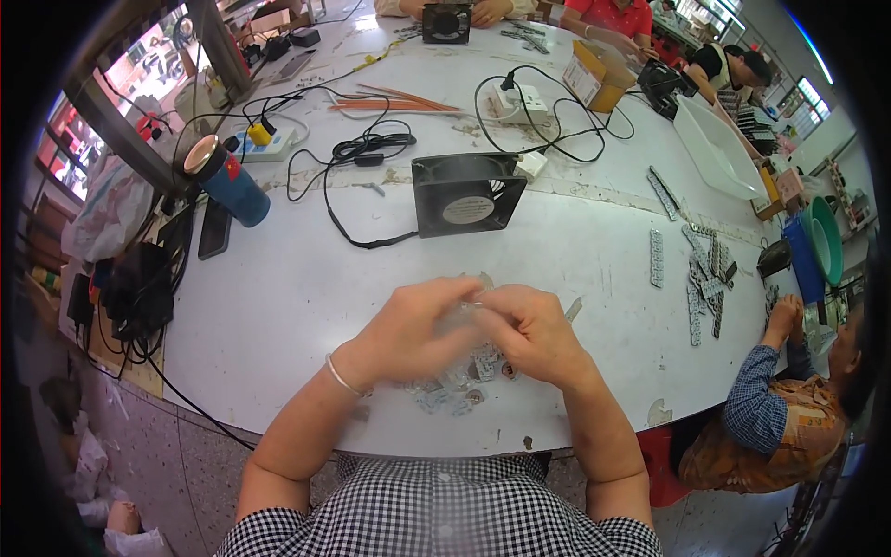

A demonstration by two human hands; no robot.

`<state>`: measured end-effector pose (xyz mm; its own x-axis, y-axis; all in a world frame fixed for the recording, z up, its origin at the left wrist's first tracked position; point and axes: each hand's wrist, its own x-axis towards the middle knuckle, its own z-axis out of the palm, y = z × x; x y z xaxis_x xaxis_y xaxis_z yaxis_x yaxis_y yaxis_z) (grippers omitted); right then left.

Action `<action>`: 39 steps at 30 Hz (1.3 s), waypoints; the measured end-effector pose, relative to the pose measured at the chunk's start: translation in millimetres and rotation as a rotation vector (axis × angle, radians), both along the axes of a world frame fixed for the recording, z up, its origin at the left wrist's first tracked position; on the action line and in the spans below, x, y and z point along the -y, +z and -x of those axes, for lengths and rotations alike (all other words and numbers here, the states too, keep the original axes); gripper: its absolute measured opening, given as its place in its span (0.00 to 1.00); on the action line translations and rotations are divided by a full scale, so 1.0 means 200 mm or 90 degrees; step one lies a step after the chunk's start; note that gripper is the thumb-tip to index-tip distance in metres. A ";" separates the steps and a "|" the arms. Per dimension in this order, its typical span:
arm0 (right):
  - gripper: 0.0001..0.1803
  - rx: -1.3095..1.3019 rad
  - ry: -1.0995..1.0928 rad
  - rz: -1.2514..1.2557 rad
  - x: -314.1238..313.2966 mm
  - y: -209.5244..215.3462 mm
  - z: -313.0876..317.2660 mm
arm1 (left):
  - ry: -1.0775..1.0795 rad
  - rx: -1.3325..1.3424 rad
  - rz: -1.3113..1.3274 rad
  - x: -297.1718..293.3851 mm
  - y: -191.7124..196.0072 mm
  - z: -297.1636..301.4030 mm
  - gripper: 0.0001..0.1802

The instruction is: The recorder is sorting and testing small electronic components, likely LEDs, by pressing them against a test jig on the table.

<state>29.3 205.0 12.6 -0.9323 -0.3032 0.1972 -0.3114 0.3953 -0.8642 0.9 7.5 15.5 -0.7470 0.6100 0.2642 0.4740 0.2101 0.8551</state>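
Observation:
My left hand (413, 327) and my right hand (536, 330) meet over the near middle of the white table. The left fingers are smeared by motion, so their grip cannot be told. On the right, thumb and fingers are curled in a pinch, and whatever they hold is hidden between the hands. Beneath them lies a loose heap of small clear and silvery pieces (484, 362), with a few brownish round bits among them. Just beyond my hands stands a black square fan (464, 197), a pale round label on its hub and a cable running off to the left.
Left of the fan are a blue tumbler (229, 181), a phone (214, 230) and a coiled black cable (371, 148). Thin metallic strips (707, 278) lie piled at right. Farther back are a power strip (522, 104), a cardboard box (597, 76) and a white tray (716, 148). Co-workers sit around the table.

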 end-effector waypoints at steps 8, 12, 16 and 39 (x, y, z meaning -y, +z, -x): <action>0.08 0.303 0.096 0.194 -0.06 0.10 0.01 | -0.184 0.097 -0.003 0.09 0.01 0.05 0.10; 0.09 0.302 0.057 0.244 -0.07 0.04 0.03 | -0.168 0.127 -0.026 0.08 -0.01 0.03 0.07; 0.10 0.243 -0.063 0.097 -0.03 0.01 0.03 | 0.087 -0.014 -0.025 0.03 -0.11 0.05 0.10; 0.10 0.129 -0.107 0.106 0.02 -0.02 0.01 | 0.193 -0.329 0.051 -0.02 -0.11 0.01 0.13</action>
<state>27.7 200.7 9.0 -0.9921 -0.1202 0.0366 -0.0686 0.2739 -0.9593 -2.0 11.9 -6.8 -0.6775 0.4233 0.6015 0.7331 0.4549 0.5056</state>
